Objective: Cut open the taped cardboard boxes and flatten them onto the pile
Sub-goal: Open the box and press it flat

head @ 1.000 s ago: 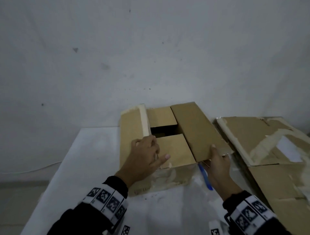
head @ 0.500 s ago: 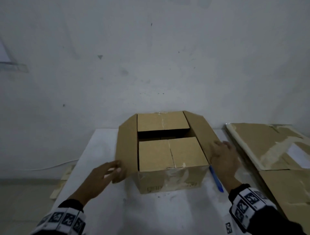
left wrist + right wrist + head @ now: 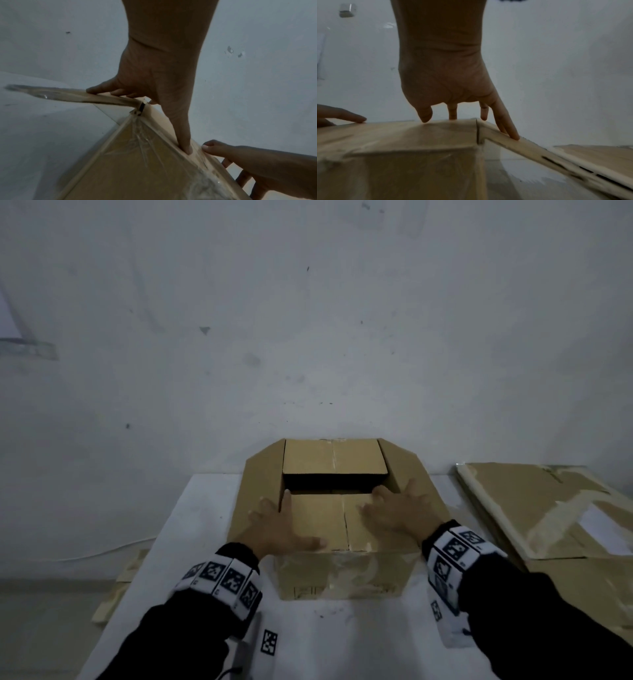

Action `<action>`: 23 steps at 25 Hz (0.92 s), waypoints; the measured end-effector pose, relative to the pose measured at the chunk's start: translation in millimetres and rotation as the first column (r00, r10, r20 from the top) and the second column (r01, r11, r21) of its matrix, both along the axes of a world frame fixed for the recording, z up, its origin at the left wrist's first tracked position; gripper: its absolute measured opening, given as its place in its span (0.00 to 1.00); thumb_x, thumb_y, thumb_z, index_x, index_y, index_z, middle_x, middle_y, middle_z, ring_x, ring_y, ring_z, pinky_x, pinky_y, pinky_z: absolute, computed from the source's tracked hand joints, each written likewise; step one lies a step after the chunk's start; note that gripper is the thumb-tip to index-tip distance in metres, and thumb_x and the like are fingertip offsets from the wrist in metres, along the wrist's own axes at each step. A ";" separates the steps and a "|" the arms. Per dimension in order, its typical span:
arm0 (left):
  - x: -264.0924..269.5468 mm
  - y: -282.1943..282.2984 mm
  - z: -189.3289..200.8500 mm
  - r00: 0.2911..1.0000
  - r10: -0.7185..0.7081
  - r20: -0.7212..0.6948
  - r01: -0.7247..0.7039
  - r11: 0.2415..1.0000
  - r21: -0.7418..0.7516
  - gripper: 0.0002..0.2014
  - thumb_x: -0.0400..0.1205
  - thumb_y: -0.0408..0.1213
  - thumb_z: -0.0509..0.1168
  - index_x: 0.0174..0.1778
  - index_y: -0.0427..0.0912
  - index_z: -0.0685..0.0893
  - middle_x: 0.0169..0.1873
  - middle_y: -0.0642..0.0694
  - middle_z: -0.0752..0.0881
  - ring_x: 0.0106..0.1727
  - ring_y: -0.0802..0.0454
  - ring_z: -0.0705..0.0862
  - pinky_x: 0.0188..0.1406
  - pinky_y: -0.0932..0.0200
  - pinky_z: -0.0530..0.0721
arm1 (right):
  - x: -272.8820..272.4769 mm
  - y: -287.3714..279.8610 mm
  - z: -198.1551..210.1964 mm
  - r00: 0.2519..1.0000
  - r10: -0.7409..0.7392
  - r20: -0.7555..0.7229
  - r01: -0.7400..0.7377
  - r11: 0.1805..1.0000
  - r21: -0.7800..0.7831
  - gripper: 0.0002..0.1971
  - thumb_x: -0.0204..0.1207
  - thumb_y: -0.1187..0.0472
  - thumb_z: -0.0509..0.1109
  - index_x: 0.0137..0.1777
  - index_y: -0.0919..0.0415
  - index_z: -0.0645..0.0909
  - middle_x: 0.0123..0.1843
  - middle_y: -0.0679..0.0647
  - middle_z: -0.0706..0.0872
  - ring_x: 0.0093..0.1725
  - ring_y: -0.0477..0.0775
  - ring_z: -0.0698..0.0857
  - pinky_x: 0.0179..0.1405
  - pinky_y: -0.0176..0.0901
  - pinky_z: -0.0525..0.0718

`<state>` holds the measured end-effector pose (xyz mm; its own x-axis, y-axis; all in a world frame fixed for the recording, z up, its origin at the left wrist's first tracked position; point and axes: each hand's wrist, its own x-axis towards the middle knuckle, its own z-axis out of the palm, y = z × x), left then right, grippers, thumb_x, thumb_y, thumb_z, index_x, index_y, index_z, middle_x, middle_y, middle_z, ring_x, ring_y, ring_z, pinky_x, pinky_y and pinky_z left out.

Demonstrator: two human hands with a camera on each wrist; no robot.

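Your left hand [image 3: 274, 525] and right hand [image 3: 394, 513] lie flat, no grip, pressing the box [image 3: 337, 563] flaps apart, probably to collapse it for the pile [image 3: 548, 508].

My left hand [image 3: 279, 527] sits at centre-left of the head view, palm down, fingers spread and straight, thumb stretched toward the frame's middle. My right hand [image 3: 399, 510] lies just right of centre, also flat, fingers fanned out and pointing toward the top of the frame. Both forearms rise from the lower corners in dark sleeves, with patterned marker bands around the wrists.
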<state>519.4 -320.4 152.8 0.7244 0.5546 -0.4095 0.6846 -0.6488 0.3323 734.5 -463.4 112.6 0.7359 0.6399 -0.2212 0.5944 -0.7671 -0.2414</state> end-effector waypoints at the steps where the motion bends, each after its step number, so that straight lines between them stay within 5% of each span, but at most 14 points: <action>1: 1.5 0.0 2.5 1.000 -0.006 0.025 0.006 1.000 0.007 0.68 0.60 0.76 0.68 0.80 0.52 0.28 0.82 0.36 0.37 0.81 0.28 0.42 0.77 0.30 0.56 | -10.1 -4.5 18.6 1.000 -0.011 -0.017 0.012 0.999 0.034 0.33 0.66 0.26 0.48 0.65 0.45 0.65 0.71 0.61 0.70 0.73 0.73 0.65 0.63 0.67 0.66; 3: 4.4 -4.8 13.3 0.995 -0.046 0.092 0.033 0.990 0.136 0.69 0.59 0.74 0.70 0.80 0.53 0.28 0.81 0.37 0.32 0.82 0.32 0.35 0.76 0.27 0.52 | -29.4 -12.9 48.7 0.994 -0.065 -0.087 0.090 0.940 0.330 0.21 0.71 0.39 0.60 0.58 0.49 0.66 0.56 0.60 0.74 0.58 0.65 0.75 0.51 0.51 0.73; 5: 7.8 -18.3 28.3 0.980 -0.141 0.139 0.074 0.912 0.404 0.62 0.60 0.72 0.71 0.81 0.53 0.42 0.81 0.35 0.34 0.82 0.34 0.34 0.76 0.27 0.45 | -44.0 -26.6 60.0 0.988 -0.106 -0.109 0.152 0.746 0.648 0.10 0.75 0.49 0.65 0.50 0.53 0.72 0.45 0.59 0.76 0.46 0.58 0.76 0.42 0.44 0.72; 7: 10.0 -39.6 49.7 0.945 -0.290 0.150 0.128 0.752 0.646 0.43 0.65 0.64 0.72 0.72 0.47 0.66 0.82 0.36 0.49 0.83 0.37 0.46 0.76 0.35 0.46 | -61.6 -43.0 59.5 0.984 -0.120 -0.130 0.172 0.473 0.864 0.12 0.78 0.51 0.66 0.38 0.58 0.75 0.35 0.62 0.78 0.35 0.58 0.77 0.37 0.44 0.74; 8: 11.6 -51.5 58.8 0.916 -0.373 0.147 0.168 0.690 0.704 0.30 0.70 0.57 0.71 0.64 0.47 0.74 0.79 0.38 0.63 0.79 0.41 0.61 0.73 0.42 0.55 | -70.8 -50.4 56.9 0.987 -0.117 -0.107 0.143 0.357 0.923 0.16 0.78 0.49 0.65 0.33 0.59 0.75 0.29 0.60 0.78 0.31 0.58 0.76 0.33 0.43 0.74; 9: 12.2 -63.4 67.0 0.892 -0.431 0.135 0.216 0.670 0.711 0.17 0.75 0.48 0.69 0.56 0.46 0.78 0.69 0.42 0.76 0.68 0.45 0.75 0.65 0.49 0.66 | -80.4 -56.4 56.5 0.991 -0.114 -0.068 0.096 0.260 0.961 0.18 0.77 0.47 0.64 0.30 0.57 0.74 0.25 0.53 0.75 0.26 0.54 0.74 0.29 0.39 0.72; 11: 11.4 -82.7 77.6 0.877 -0.475 0.069 0.345 0.724 0.598 0.04 0.80 0.39 0.65 0.46 0.42 0.82 0.44 0.46 0.85 0.41 0.49 0.81 0.41 0.56 0.75 | -96.1 -68.8 55.8 0.995 -0.086 -0.044 0.054 0.114 0.992 0.19 0.76 0.46 0.61 0.26 0.53 0.72 0.21 0.46 0.71 0.22 0.46 0.69 0.23 0.36 0.68; 13: 11.7 -91.6 83.4 0.837 -0.545 -0.057 0.526 0.770 0.361 0.11 0.82 0.44 0.64 0.46 0.39 0.82 0.38 0.44 0.82 0.36 0.48 0.80 0.34 0.55 0.78 | -106.4 -81.2 48.7 0.997 -0.070 -0.029 0.033 0.059 0.998 0.20 0.77 0.47 0.61 0.26 0.55 0.76 0.20 0.48 0.74 0.21 0.51 0.73 0.21 0.44 0.73; 14: 10.2 -94.8 86.6 0.799 -0.590 -0.115 0.601 0.773 0.206 0.16 0.82 0.49 0.64 0.51 0.38 0.82 0.43 0.43 0.83 0.41 0.47 0.81 0.40 0.53 0.80 | -112.3 -89.1 44.6 0.997 -0.074 -0.015 0.020 0.063 0.998 0.21 0.78 0.47 0.61 0.26 0.55 0.79 0.21 0.49 0.77 0.22 0.55 0.77 0.22 0.48 0.76; 17: 7.1 -101.4 76.2 0.731 -0.647 -0.214 0.615 0.762 -0.202 0.43 0.76 0.67 0.62 0.80 0.44 0.61 0.77 0.45 0.67 0.74 0.44 0.69 0.73 0.48 0.69 | -128.6 -113.2 26.9 0.997 -0.071 0.012 -0.003 0.119 0.993 0.18 0.76 0.49 0.60 0.28 0.51 0.83 0.24 0.55 0.82 0.27 0.57 0.82 0.27 0.48 0.79; 20: 11.8 -104.2 35.4 0.792 -0.587 -0.168 0.572 0.810 -0.133 0.57 0.66 0.78 0.60 0.83 0.53 0.43 0.84 0.48 0.46 0.83 0.42 0.48 0.79 0.35 0.47 | -138.6 -130.0 12.0 0.994 -0.013 -0.108 0.108 0.208 0.972 0.19 0.74 0.43 0.62 0.25 0.46 0.82 0.24 0.52 0.84 0.29 0.57 0.84 0.33 0.44 0.81; 23: 18.4 -107.7 -7.0 0.868 -0.496 0.012 0.493 0.865 0.092 0.56 0.62 0.77 0.64 0.80 0.50 0.54 0.78 0.46 0.62 0.76 0.43 0.61 0.74 0.36 0.55 | -136.2 -135.6 -5.5 0.976 -0.107 -0.192 0.215 0.293 0.932 0.20 0.75 0.51 0.65 0.22 0.54 0.81 0.21 0.55 0.81 0.25 0.55 0.81 0.32 0.43 0.80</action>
